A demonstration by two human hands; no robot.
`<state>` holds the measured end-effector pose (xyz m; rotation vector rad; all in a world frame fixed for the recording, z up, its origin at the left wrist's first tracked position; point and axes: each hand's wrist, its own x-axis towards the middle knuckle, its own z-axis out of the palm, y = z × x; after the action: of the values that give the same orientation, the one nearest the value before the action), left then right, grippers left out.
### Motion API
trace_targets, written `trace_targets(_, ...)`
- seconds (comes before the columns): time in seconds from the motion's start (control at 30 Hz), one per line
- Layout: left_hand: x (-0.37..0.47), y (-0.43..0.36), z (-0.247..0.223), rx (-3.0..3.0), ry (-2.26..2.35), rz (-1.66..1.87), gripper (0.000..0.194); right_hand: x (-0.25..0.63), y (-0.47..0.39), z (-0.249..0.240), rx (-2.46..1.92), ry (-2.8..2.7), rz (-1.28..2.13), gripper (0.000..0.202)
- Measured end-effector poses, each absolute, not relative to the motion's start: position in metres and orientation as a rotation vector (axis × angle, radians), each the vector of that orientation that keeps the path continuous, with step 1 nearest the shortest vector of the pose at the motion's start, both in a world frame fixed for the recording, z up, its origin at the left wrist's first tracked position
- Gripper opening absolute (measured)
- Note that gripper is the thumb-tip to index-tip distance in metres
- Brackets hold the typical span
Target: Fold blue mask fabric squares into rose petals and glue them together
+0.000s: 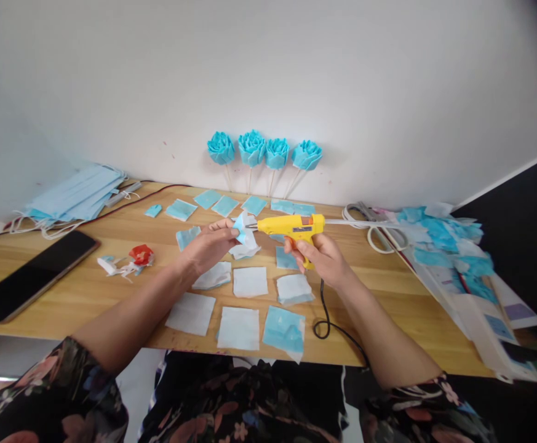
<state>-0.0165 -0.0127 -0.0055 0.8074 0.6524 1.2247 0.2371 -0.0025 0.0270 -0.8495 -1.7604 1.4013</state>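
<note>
Pinching a blue-and-white piece [240, 234] mid-frame, my left hand [213, 241] sat just beside the nozzle [254, 226]. My right hand [327, 259] gripped the yellow glue gun [318, 223], its barrel [275, 226] pointing left.

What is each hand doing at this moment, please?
Left hand: closed on a blue and white piece, held at the gun's nozzle.
Right hand: closed around the handle of the yellow glue gun.

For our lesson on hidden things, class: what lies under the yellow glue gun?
Under the yellow glue gun, parts of two light-blue squares and the wooden tabletop show. Whatever the gun and right hand cover, including the rest of those squares, cannot be seen.
</note>
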Motion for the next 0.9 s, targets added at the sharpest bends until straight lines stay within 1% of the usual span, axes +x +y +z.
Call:
trace_targets(0.63, -0.0167, -0.0114, -0.0073, 0.803, 0.647, 1.241, 0.017, 0.2370, -0.0021, 0.0271, -0.857, -1.747, 1.402, 0.040)
trace_targets(0.9, -0.0170, -0.0109, -0.0069, 0.816, 0.646, 1.245, 0.017, 0.2368, -0.0024, 0.0274, -0.858, -1.760, 1.413, 0.043)
